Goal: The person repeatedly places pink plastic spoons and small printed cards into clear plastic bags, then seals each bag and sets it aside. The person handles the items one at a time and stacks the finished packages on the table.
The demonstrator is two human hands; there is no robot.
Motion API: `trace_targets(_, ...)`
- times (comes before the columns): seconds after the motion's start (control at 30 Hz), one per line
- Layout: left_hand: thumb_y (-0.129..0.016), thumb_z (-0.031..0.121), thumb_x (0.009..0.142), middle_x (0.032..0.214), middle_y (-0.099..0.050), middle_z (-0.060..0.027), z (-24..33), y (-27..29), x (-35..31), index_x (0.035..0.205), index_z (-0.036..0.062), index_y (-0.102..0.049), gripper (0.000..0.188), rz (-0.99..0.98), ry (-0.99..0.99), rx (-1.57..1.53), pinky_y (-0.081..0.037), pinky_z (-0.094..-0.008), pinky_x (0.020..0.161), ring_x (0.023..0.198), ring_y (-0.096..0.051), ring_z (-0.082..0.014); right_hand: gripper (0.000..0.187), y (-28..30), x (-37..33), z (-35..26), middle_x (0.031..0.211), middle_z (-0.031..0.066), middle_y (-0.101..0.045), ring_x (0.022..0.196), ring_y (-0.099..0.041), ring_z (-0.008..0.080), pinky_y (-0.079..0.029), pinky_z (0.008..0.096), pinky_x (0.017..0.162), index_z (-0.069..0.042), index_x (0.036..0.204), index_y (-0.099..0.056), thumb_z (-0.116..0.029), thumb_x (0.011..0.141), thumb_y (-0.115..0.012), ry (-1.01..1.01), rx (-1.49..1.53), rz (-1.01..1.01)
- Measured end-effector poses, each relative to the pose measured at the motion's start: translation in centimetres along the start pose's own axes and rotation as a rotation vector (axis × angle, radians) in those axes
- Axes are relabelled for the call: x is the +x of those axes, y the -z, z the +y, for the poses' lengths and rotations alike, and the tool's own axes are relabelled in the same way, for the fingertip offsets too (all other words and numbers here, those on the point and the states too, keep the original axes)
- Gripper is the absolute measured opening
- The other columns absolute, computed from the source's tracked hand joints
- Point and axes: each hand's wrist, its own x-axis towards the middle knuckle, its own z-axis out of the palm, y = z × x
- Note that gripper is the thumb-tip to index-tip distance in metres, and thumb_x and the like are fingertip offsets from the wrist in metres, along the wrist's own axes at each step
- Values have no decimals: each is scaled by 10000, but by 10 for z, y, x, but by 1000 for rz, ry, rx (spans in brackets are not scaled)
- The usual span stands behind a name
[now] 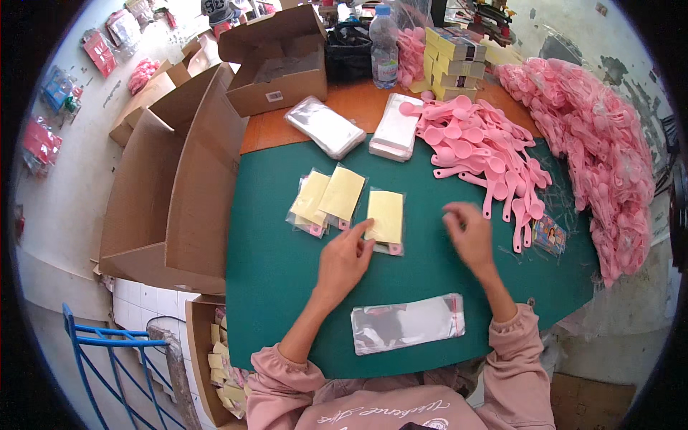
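Packet (385, 223) lies on the tabletop (287, 272), its left edge at your left grip (344, 261); whether you pinch it, I cannot tell. Your right grip (470, 235) hangs released. Press lightly, keeping the yellow card (385, 206) flat.

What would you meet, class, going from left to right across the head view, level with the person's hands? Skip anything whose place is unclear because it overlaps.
Big box → packet pile → single packet → right hand → picture card → pink bundle.
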Motion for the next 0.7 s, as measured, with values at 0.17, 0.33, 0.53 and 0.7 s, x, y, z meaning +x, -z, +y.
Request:
trace_targets(0.17, -643, 312, 751, 854, -539, -122, 25, 23, -7, 1080, 112, -570, 392, 149, -189, 730, -448, -377, 609, 710, -565, -272, 344, 27, 15, 54, 1065, 197, -463, 901, -525, 319, -447, 390, 747, -38, 1106, -496, -113, 783, -587, -134, -552, 265)
trace_targets(0.33, -648, 242, 736, 903, -536, -108, 60, -12, -35, 950, 77, -555, 285, -484, -284, 107, -443, -368, 674, 764, -554, -273, 310, 24, 19, 60, 980, 209, -524, 881, -539, 357, -440, 401, 758, -6, 1096, -478, -73, 800, -545, -136, -435, 348)
trace_targets(0.53, -603, 146, 779, 858, -542, -104, 48, -23, -32, 909, 57, -559, 164, -557, -209, -118, -456, -362, 654, 739, -567, -263, 155, 55, 7, 44, 890, 158, -576, 774, -565, 257, -457, 312, 640, 13, 954, -555, -77, 834, -516, -145, -144, 529)
trace_targets(0.7, -580, 70, 781, 810, -539, -94, 44, -17, -26, 901, 49, -554, 125, -447, -303, -172, -460, -323, 629, 728, -566, -237, 150, 55, 4, 19, 827, 78, -565, 665, -523, 117, -441, 243, 603, -20, 988, -549, -101, 882, -479, -76, 98, 524)
